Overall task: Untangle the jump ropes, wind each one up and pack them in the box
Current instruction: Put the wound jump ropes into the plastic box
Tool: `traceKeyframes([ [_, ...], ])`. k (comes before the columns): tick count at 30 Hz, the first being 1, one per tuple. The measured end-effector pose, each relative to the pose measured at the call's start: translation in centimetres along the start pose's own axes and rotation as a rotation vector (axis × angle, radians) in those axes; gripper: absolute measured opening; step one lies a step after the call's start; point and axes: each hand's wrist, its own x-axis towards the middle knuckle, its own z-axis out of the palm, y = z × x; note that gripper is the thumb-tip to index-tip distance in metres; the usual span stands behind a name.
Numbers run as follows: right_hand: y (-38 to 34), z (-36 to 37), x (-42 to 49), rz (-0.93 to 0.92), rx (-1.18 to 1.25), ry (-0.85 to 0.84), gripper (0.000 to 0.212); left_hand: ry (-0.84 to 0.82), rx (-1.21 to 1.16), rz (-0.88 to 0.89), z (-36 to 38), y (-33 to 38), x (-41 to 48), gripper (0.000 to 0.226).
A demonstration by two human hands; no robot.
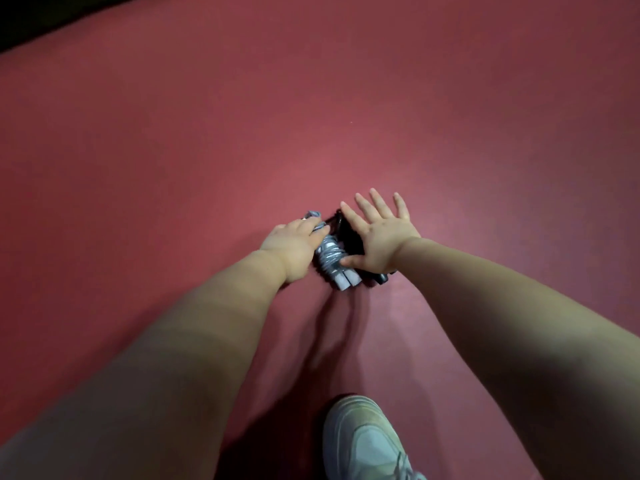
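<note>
- Two wound jump ropes lie side by side and touching on the red floor (pixel 346 116), at mid-frame between the hands.
- One grey jump rope (pixel 329 258): its cord is coiled round the handles, and two pale handle ends (pixel 346 281) stick out together at the near end of the bundle.
- One black jump rope (pixel 347 237): it lies just right of the grey one and is largely hidden under the right hand. One dark handle end (pixel 381 278) shows below the wrist. How neatly it is wound cannot be told.
- Left hand (pixel 294 245): the fingers are curled over the far end of the grey bundle and grip it.
- Right hand (pixel 379 233): it is held flat, palm down, over the black bundle, with four fingers straight and spread. The thumb tip touches the side of the grey coil. Whether the palm presses on the black rope cannot be told.
- Obstructions: two bare forearms cross the lower frame, and their shadows fall on the floor just near of the bundles.
- One pale grey shoe (pixel 367 441) stands on the floor at the bottom edge, well apart from the ropes.
- One dark strip (pixel 34 15) fills the far left corner beyond the floor's edge. It is too dim to identify.
</note>
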Motion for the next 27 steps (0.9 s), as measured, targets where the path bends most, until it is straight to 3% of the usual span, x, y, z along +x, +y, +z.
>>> traceKeyframes([
  [7, 0.7, 1.9, 0.0, -0.063, 0.092, 0.015, 0.097, 0.195, 0.257, -0.013, -0.1, 0.3, 0.6, 0.038],
  [9, 0.6, 2.0, 0.0, -0.084, 0.101, 0.033, 0.097, 0.255, 0.279, 0.014, 0.4, 0.1, 0.4, 0.038],
  [15, 0.4, 1.7, -0.4, -0.161, 0.143, 0.177, 0.094, 0.142, 0.098, -0.077, 1.5, -0.2, 0.0, 0.036],
  [19, 0.1, 1.3, -0.4, -0.363, 0.08, 0.275, 0.086, 0.086, 0.04, -0.071, 2.2, -1.3, -1.1, 0.048],
  [23, -1.5, 0.4, 0.0, -0.45, -0.008, 0.283, 0.068, 0.059, -0.165, -0.129, 1.8, -3.5, -3.5, 0.051],
  [27, -4.7, -1.9, 0.6, -0.456, -0.027, 0.289, 0.067, 0.091, -0.252, -0.172, 1.0, -6.4, -6.6, 0.049],
])
